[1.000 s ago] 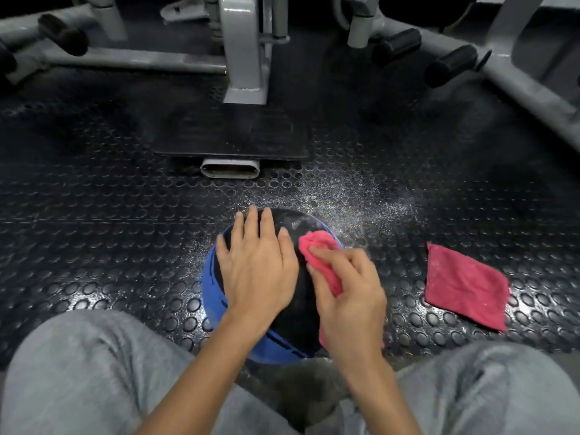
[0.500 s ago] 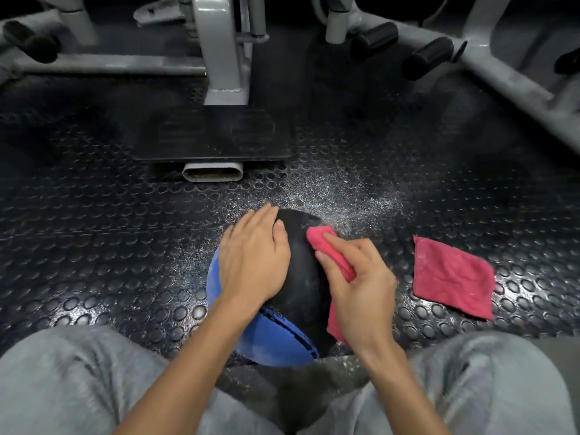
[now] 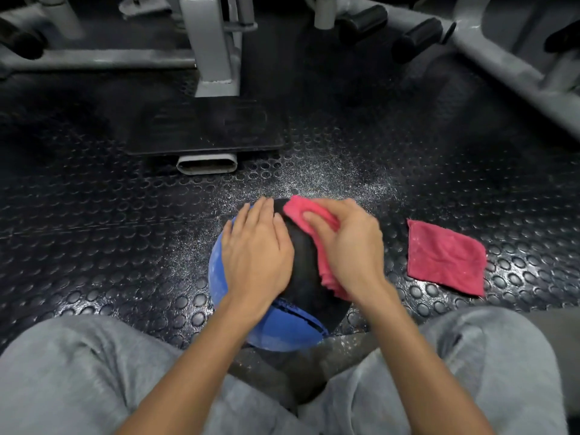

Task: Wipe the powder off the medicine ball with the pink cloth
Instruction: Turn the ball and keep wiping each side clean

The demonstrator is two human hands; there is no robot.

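Fingers (image 3: pixel 317 219) of your right hand (image 3: pixel 348 246) curl round the soft, bunched pink cloth (image 3: pixel 301 211); your left hand (image 3: pixel 257 252) lies flat, fingers straight, on the round black-and-blue rubber medicine ball (image 3: pixel 307 277), lower centre of frame. It likely sits heavy and firm yet rolls, so brace its crown.

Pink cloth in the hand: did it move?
Yes. The pink cloth slid forward, farther up the medicine ball, judged against the spare cloth.
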